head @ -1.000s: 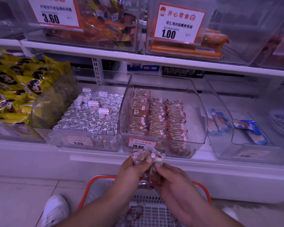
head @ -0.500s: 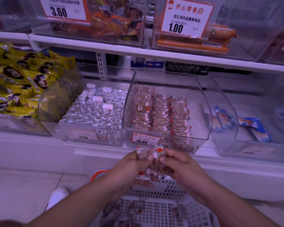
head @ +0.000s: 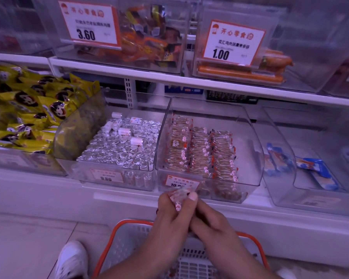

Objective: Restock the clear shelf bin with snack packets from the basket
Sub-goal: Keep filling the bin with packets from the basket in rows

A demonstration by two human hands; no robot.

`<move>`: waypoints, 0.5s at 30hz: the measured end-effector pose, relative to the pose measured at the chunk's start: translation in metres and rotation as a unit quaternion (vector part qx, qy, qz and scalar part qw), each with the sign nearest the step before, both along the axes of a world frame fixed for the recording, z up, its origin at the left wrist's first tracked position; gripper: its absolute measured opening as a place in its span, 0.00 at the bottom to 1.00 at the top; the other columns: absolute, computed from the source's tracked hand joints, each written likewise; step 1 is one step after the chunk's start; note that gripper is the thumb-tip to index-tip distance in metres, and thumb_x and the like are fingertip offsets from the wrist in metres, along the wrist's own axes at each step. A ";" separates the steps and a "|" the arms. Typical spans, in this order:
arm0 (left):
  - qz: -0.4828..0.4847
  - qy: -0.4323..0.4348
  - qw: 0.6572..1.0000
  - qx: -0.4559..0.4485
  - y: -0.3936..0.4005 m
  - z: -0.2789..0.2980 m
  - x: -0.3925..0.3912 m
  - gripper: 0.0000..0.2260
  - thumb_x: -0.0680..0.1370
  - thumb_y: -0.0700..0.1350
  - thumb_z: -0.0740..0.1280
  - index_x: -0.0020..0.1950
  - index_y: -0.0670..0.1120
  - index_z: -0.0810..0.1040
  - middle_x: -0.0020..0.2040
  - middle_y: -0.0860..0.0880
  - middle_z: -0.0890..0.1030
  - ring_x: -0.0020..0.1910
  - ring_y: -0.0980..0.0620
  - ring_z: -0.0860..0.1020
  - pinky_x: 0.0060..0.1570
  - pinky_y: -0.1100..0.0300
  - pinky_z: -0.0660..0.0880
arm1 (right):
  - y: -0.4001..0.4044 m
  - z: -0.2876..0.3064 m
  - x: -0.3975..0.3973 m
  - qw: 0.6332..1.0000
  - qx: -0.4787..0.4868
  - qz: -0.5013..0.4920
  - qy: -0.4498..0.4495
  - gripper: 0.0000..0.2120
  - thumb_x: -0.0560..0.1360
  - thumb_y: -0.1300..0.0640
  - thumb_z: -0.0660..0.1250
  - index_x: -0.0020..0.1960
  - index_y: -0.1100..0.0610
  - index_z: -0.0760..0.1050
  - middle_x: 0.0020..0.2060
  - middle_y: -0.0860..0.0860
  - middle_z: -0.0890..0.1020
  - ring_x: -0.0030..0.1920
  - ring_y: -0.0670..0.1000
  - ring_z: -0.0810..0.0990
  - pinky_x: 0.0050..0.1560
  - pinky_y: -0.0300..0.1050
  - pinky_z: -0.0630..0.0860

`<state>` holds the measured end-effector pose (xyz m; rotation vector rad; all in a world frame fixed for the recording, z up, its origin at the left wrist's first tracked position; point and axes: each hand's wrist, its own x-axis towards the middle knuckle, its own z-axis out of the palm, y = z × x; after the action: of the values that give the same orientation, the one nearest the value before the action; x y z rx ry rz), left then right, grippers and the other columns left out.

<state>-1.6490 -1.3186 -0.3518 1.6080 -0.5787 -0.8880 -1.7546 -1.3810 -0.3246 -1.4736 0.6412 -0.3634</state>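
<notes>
Above one basket point(head: 129, 234), both hands' grip, left hand point(head: 170, 215) and right hand point(head: 208, 220), clamps one snack packet point(head: 178, 199)

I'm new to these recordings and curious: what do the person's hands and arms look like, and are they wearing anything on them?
Both are bare: the left hand and right hand show no gloves, and no rings or watch that I can make out. Both forearms are uncovered, with no sleeves in view. Fingernails look short and plain.

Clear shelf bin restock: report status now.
Both hands, left and right, grip small clear red-printed snack packets below the clear shelf bin. Bin's right side bare. Nothing blocking.
</notes>
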 end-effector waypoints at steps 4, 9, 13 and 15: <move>-0.075 -0.033 0.995 -0.059 0.005 0.033 0.009 0.33 0.65 0.80 0.55 0.66 0.68 0.69 0.52 0.80 0.75 0.55 0.83 0.69 0.56 0.77 0.65 | -0.005 0.035 0.001 0.994 -0.076 -0.052 -0.059 0.21 0.73 0.58 0.72 0.64 0.44 0.77 0.51 0.42 0.86 0.52 0.40 0.83 0.47 0.29 0.77; 0.063 -0.204 0.965 -0.150 0.005 0.059 0.061 0.20 0.78 0.68 0.56 0.65 0.62 0.73 0.57 0.67 0.79 0.57 0.70 0.76 0.53 0.69 0.72 | -0.072 0.060 0.047 0.938 -0.340 -0.061 0.003 0.29 0.75 0.47 0.70 0.75 0.47 0.67 0.56 0.39 0.81 0.53 0.31 0.78 0.52 0.24 0.70; 0.144 -0.260 0.949 -0.105 -0.005 0.060 0.101 0.15 0.81 0.59 0.58 0.65 0.57 0.74 0.57 0.62 0.78 0.55 0.65 0.75 0.59 0.56 0.73 | -0.135 0.044 0.098 0.808 -0.560 0.070 0.168 0.36 0.79 0.45 0.63 0.80 0.54 0.50 0.68 0.54 0.68 0.67 0.51 0.68 0.67 0.42 0.65; 0.138 -0.278 0.947 -0.085 -0.007 0.059 0.108 0.19 0.79 0.60 0.56 0.67 0.56 0.73 0.57 0.61 0.77 0.56 0.61 0.75 0.61 0.52 0.73 | -0.151 0.019 0.116 0.709 -0.643 0.145 0.251 0.36 0.81 0.45 0.59 0.80 0.58 0.46 0.75 0.57 0.61 0.73 0.57 0.59 0.74 0.47 0.57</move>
<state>-1.5413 -1.3253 -0.2926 1.7270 -0.7693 -0.1597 -1.6385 -1.5324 -0.3056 -3.0700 0.5418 -0.1106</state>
